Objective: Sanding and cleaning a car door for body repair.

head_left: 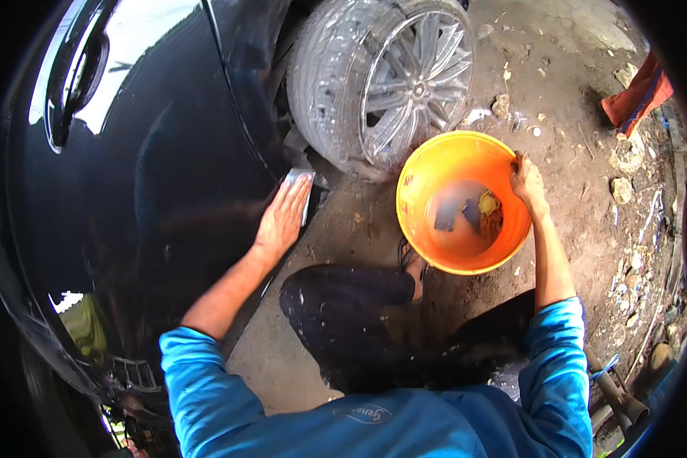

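Note:
My left hand (279, 219) lies with its fingers stretched together over a pale grey flat sheet (306, 181), pressing it to the lower edge of the dark car panel (175, 183) beside the wheel opening. The sheet shows past the fingertips and along the hand's right side; its exact kind is unclear, and the thumb is hidden. My right hand (527, 183) grips the right rim of an orange bucket (435, 164), which tilts toward me. Inside the bucket are cloudy water, dark grey flat pieces (447, 214) and a yellow-brown cloth-like clump (489, 203).
A dusty wheel with a spoked rim (418, 90) stands just beyond the bucket, next to the car. My bent legs (351, 313) are below the bucket. Stones (501, 106) and litter lie on the dirt ground. A reddish cloth (638, 95) is at the far right, pipes (622, 401) at the lower right.

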`<action>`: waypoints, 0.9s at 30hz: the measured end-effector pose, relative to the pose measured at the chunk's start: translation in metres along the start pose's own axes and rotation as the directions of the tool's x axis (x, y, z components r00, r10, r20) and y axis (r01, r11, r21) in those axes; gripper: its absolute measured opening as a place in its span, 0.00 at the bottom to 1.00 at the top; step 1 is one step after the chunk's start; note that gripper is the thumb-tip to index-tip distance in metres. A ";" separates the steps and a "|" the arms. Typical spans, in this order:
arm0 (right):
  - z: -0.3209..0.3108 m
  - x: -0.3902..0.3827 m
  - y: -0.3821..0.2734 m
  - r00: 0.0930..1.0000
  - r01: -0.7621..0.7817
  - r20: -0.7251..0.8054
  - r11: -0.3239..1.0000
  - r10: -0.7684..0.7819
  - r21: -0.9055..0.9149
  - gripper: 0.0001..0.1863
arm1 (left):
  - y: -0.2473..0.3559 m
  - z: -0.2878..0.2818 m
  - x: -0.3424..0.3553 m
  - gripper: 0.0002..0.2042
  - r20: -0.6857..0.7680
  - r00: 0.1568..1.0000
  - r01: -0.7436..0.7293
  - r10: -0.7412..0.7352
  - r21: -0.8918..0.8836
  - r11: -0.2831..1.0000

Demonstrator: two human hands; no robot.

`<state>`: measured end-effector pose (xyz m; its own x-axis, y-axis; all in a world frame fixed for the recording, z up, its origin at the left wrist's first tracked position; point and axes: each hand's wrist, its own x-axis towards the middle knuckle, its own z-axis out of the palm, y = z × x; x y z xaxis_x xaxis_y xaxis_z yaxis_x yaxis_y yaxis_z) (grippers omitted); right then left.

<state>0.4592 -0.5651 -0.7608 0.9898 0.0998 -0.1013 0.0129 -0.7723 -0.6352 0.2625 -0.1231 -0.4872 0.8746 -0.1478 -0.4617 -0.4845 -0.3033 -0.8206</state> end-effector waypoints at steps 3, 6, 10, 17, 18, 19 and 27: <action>-0.019 -0.006 -0.006 0.995 -0.045 0.088 0.999 0.045 0.001 0.19 | -0.037 -0.026 -0.007 0.31 -0.006 0.993 -0.121 0.121 -0.171 0.978; -0.022 -0.012 -0.016 0.993 -0.058 0.098 0.998 0.057 0.003 0.19 | -0.040 -0.016 -0.017 0.32 0.055 0.984 -0.165 0.168 -0.060 0.984; -0.019 -0.009 -0.024 0.993 -0.032 0.112 0.999 0.030 0.009 0.21 | 0.011 0.007 0.021 0.31 0.035 0.976 -0.215 0.213 0.094 0.972; -0.012 -0.015 -0.007 0.989 0.097 -0.108 0.995 -0.097 -0.010 0.16 | -0.010 0.005 0.001 0.32 0.086 0.940 -0.335 0.331 0.027 0.942; -0.009 -0.016 -0.006 0.995 0.076 -0.069 0.997 -0.077 -0.019 0.17 | -0.001 0.008 0.007 0.32 0.119 0.928 -0.364 0.354 0.078 0.928; -0.007 -0.012 -0.008 0.997 0.071 -0.028 0.997 -0.071 -0.026 0.17 | 0.016 0.018 0.018 0.31 0.113 0.926 -0.375 0.361 0.139 0.917; 0.002 -0.012 0.015 0.990 0.088 -0.107 0.994 -0.094 -0.059 0.18 | 0.015 0.007 -0.002 0.31 0.187 0.920 -0.356 0.344 0.033 0.934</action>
<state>0.4475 -0.5768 -0.7710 0.9937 0.1042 0.0415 0.1084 -0.7960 -0.5956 0.2537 -0.1209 -0.5013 0.6344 -0.0644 -0.7703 -0.7645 -0.1998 -0.6129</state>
